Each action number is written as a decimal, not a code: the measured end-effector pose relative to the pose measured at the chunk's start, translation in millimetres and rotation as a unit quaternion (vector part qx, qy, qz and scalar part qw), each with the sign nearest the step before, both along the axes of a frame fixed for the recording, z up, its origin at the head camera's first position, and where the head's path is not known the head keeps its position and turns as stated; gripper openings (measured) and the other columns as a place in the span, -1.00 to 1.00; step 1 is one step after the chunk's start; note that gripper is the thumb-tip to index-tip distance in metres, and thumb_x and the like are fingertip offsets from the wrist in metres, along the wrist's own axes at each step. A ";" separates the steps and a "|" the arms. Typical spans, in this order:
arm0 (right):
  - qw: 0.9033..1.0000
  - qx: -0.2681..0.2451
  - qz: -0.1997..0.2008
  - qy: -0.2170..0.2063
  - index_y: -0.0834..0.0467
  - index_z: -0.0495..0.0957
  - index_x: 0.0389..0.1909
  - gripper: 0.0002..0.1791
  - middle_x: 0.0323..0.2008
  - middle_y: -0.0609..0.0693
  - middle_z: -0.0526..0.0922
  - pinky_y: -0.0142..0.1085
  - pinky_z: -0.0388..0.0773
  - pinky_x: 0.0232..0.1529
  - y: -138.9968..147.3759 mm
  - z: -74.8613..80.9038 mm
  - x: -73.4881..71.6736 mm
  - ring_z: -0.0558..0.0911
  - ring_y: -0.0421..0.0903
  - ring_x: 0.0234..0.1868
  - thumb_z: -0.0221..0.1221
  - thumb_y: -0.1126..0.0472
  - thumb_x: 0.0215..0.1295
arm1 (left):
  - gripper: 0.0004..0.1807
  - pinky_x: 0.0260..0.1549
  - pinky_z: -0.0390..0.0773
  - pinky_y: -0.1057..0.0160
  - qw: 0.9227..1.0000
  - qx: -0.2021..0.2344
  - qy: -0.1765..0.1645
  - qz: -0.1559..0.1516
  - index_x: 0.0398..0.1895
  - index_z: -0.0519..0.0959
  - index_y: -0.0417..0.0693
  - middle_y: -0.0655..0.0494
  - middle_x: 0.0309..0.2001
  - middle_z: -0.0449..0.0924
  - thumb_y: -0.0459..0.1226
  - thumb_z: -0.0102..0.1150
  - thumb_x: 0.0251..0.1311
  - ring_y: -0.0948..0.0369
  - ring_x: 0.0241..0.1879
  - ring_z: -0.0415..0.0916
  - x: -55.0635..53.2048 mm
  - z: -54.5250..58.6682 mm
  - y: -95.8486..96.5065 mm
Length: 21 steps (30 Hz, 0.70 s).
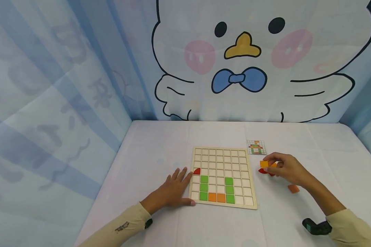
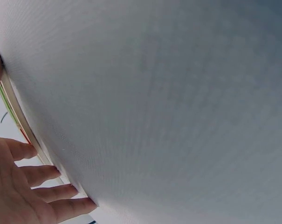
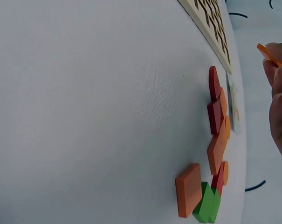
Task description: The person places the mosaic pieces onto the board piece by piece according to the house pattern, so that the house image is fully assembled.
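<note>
A wooden grid board (image 1: 220, 160) lies flat on the table. Two columns of green tiles (image 1: 203, 188) stand in it, with two orange tiles (image 1: 216, 197) between them at the bottom and a red quarter-round piece (image 1: 197, 171) at the left edge. My left hand (image 1: 173, 190) lies with spread fingers along the board's left edge, touching it. Over a loose pile, my right hand (image 1: 285, 167) pinches a flat orange tile (image 3: 270, 55) between thumb and fingers. Red pieces (image 3: 215, 85) and orange pieces (image 3: 217, 149) lie below that hand, partly covered by it in the head view.
A small pattern card (image 1: 256, 147) sits beyond the board's upper right corner. A separate orange tile (image 1: 293, 188) lies under the right forearm. Green pieces (image 3: 207, 204) show near it in the right wrist view. A printed curtain (image 1: 241, 103) hangs behind the table.
</note>
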State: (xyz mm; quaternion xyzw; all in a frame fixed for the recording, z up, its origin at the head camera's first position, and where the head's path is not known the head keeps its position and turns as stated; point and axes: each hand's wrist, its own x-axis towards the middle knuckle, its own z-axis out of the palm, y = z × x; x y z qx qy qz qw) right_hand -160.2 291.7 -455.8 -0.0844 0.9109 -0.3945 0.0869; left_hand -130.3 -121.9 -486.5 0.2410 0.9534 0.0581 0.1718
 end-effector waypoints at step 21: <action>0.998 -0.019 0.057 -0.004 0.19 0.59 0.00 -0.69 -0.27 0.02 0.60 -0.39 0.48 -0.53 -63.9 -15.4 -10.5 0.46 -0.20 -0.59 0.28 0.28 0.22 | 0.18 0.32 0.21 -0.27 1.000 0.000 0.006 -0.001 0.57 -0.02 0.06 -0.09 0.57 -0.08 0.42 0.16 -0.03 -0.20 0.52 -0.09 0.5 -0.2 0.1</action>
